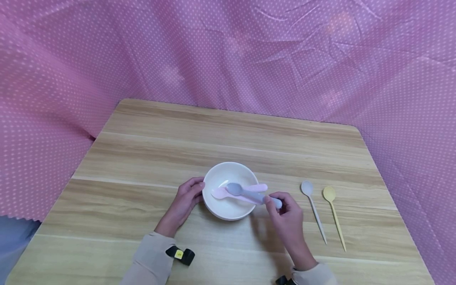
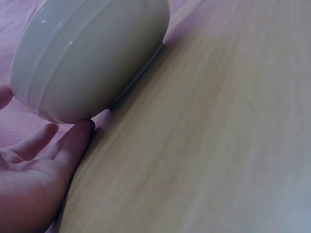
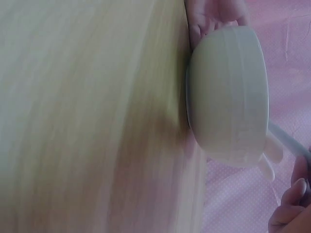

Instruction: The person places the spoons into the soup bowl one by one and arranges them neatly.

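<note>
Hanging at 12 o'clock, pink cloth [image 1: 231, 51]: white-dotted, falling down both sides too; well apart from the bowl, so little risk there.

Table [image 1: 213, 134]: wood-grained and flat; if it is slippery, an uneven push could slide what stands on it.

Bowl [image 1: 228, 211]: white, upright on the table between the hands; weight on the handles past its rim at 3 to 4 o'clock might tip it.

Right hand [image 1: 287, 217]: at the bowl's 4 o'clock, thumb and fingers pinching the grey spoon's handle near its end; holding so far back, the spoon could swivel.

Left hand [image 1: 185, 198]: at 9 o'clock, fingertips against the outer wall, not wrapped round; such light contact may let the bowl turn.

Yellow spoon [image 1: 336, 219], pale spoon [image 1: 315, 213]: on the table, heads toward 11 o'clock; a wide right-hand swing could knock the pale one.

Grey spoon [image 1: 254, 195]: head over the bowl, crossing above two pink handles [image 1: 259, 187]; I cannot tell whether they touch, but snagging could flip one out.
</note>
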A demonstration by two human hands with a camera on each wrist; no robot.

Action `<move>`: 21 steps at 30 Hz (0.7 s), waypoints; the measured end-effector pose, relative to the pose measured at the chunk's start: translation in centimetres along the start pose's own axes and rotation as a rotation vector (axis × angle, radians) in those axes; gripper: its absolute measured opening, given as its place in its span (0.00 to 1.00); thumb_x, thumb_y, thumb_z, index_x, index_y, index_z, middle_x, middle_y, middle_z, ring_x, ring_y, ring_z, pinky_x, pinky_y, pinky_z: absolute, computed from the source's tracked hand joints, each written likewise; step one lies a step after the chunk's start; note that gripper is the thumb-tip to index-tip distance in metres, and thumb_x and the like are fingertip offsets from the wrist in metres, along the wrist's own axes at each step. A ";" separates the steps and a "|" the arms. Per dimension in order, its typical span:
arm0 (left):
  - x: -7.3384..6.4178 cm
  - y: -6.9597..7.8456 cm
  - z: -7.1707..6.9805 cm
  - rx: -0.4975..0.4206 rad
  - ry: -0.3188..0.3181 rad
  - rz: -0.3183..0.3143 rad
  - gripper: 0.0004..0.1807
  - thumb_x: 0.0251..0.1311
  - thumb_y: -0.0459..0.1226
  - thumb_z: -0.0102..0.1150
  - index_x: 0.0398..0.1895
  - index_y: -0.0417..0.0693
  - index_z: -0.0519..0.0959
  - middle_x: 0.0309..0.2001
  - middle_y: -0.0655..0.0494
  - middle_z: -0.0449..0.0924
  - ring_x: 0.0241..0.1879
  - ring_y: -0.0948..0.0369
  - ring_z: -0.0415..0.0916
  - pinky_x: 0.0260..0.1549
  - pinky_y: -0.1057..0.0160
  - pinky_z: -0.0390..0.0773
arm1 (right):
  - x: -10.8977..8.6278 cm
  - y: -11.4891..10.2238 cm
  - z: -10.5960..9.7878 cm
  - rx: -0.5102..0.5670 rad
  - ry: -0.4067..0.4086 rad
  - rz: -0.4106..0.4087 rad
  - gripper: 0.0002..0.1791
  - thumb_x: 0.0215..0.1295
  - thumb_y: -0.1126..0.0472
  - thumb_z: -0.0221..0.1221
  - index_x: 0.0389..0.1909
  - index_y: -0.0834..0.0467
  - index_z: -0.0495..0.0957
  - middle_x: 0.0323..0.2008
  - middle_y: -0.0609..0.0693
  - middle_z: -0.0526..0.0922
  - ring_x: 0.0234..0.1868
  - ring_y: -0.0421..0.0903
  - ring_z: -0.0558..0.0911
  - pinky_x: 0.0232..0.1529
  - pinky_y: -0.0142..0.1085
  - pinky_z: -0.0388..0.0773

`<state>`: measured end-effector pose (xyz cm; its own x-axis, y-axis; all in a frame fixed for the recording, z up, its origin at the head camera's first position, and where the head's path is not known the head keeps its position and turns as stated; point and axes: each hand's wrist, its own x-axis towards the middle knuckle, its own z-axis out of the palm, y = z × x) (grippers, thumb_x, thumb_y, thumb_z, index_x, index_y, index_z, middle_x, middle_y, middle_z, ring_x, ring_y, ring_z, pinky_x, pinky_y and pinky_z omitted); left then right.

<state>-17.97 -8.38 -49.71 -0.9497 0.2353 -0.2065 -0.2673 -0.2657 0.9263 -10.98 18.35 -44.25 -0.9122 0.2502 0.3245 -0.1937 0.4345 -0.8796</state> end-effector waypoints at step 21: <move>0.0 0.0 0.0 -0.011 -0.002 0.006 0.24 0.66 0.39 0.50 0.60 0.32 0.66 0.52 0.41 0.73 0.44 0.60 0.77 0.45 0.64 0.79 | -0.8 -0.2 1.5 -0.084 -0.028 -0.106 0.05 0.55 0.67 0.65 0.31 0.59 0.79 0.22 0.46 0.76 0.20 0.36 0.69 0.17 0.26 0.67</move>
<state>-17.95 -8.37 -49.67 -0.9511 0.2354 -0.1999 -0.2630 -0.2778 0.9239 -10.73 16.71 -44.84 -0.8979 0.1755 0.4036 -0.2601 0.5281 -0.8084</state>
